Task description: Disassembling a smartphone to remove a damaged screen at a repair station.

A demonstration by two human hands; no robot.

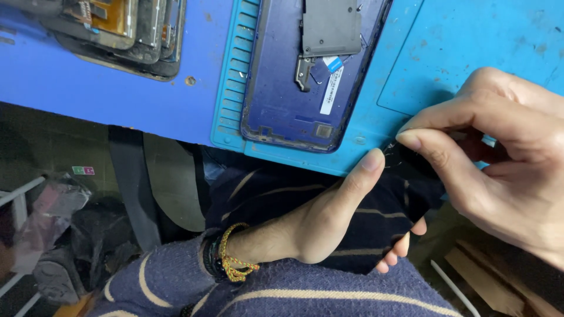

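Your left hand (329, 220) cradled a thin black panel (411, 176) just off the worktop (117, 88) edge, below the blue phone frame (294, 88). Your right hand's (499, 152) fingers (423, 144) pinched its top edge. It looked light, stiff and fragile; edges were the safest hold.

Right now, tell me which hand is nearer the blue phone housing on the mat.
Left. The left hand lies just below the blue phone housing, thumb tip near its lower corner. The right hand is farther aside, pinching a black piece with it.
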